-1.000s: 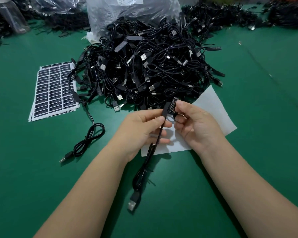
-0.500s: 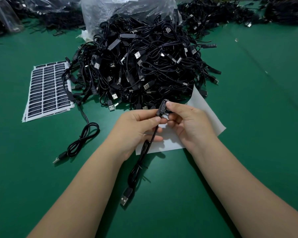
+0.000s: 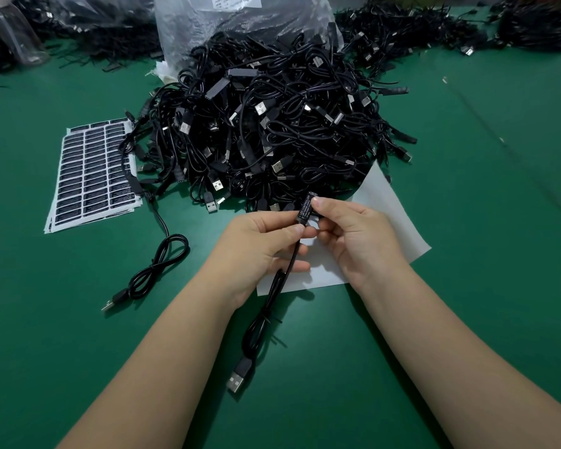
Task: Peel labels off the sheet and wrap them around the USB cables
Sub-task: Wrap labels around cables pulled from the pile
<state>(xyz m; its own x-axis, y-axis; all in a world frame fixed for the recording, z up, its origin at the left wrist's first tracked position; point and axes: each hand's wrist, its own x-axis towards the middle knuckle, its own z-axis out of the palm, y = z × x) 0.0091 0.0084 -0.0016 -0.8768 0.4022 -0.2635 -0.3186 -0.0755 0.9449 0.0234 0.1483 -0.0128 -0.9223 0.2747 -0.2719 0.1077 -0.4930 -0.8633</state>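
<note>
Both hands hold one black USB cable (image 3: 274, 286) above the green table. My left hand (image 3: 259, 244) pinches the cord just below its small controller block. My right hand (image 3: 353, 234) pinches that block, where a black label (image 3: 306, 209) with white print faces up. The cable's coiled tail hangs down to its USB plug (image 3: 238, 377). A stack of label sheets (image 3: 91, 176) lies at the left. A big heap of black USB cables (image 3: 272, 131) sits behind the hands.
A bare white backing sheet (image 3: 395, 228) lies under my hands. One loose coiled cable (image 3: 156, 270) rests left of them. A clear plastic bag (image 3: 240, 27) stands behind the heap, and more cable piles (image 3: 434, 30) line the far edge.
The hands and cable have hardly shifted. The label's printed face now shows more plainly on the controller block under my right thumb.
</note>
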